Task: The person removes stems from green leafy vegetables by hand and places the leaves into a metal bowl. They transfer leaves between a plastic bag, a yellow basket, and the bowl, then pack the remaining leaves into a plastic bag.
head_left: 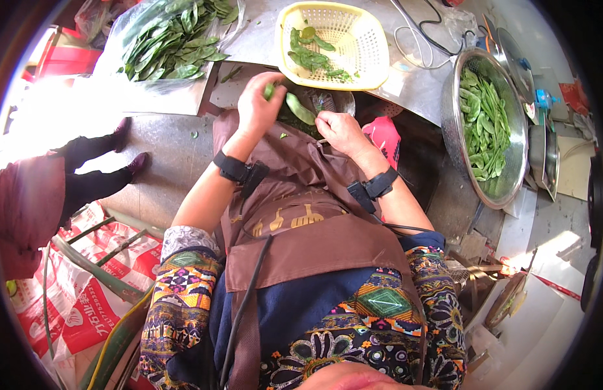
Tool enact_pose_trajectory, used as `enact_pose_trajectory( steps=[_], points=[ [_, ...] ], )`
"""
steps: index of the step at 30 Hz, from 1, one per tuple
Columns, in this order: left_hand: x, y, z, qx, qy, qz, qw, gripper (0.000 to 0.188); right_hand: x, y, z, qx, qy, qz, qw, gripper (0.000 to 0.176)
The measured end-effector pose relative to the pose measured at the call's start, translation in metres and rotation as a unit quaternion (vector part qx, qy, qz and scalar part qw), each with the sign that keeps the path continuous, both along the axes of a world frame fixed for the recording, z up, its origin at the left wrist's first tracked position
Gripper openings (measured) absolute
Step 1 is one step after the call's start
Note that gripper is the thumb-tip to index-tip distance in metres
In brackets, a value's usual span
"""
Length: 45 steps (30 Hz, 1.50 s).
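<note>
Near the table's front edge, my left hand (261, 103) is closed on a green bean pod piece (269, 91). My right hand (341, 130) pinches the lower end of a broad green bean pod (300, 108), whose other end points up towards my left hand. Just beyond both hands sits a yellow plastic colander (372, 58) with some pods and green bits in it. A heap of flat green bean pods (170, 46) lies on clear plastic at the upper left. On the right, a perforated steel basin (450, 112) holds many more pods. Below my hands a metal bowl is partly hidden.
A metal table (252, 29) bears the colander and coiled cables (412, 41). Another person's legs and shoes (135, 163) are at the left. Red and white printed sacks (91, 302) lie by a green metal frame (99, 275). A lidded pan (516, 63) stands beyond the basin.
</note>
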<state>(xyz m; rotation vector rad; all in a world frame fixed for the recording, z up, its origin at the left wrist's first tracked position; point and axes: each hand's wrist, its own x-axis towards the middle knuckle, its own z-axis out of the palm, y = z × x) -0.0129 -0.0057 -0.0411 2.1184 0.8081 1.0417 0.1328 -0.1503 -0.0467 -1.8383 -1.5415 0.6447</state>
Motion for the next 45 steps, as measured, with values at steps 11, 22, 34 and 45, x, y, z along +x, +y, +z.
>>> enact_pose_trajectory(
  steps=[11, 22, 34, 45],
  points=[
    [0.007, -0.030, 0.005, -0.130, 0.112, -0.280, 0.945, 0.015, -0.011, -0.007, 0.023, 0.108, -0.033, -0.064, 0.992, 0.016],
    [0.028, -0.047, 0.001, -0.274, -0.017, -0.102, 0.956, 0.012, -0.028, 0.016, 0.000, 0.193, 0.231, -0.262, 0.917, 0.027],
    [0.021, 0.014, -0.003, -0.561, -0.346, 0.047, 0.750, 0.014, -0.001, -0.010, -0.059, -0.034, -0.011, -0.213, 0.977, 0.029],
    [0.022, 0.004, -0.016, -0.700, -0.279, -0.002, 0.658, 0.028, 0.000, 0.014, -0.025, 0.029, 0.275, -0.105, 0.955, 0.051]
  ],
)
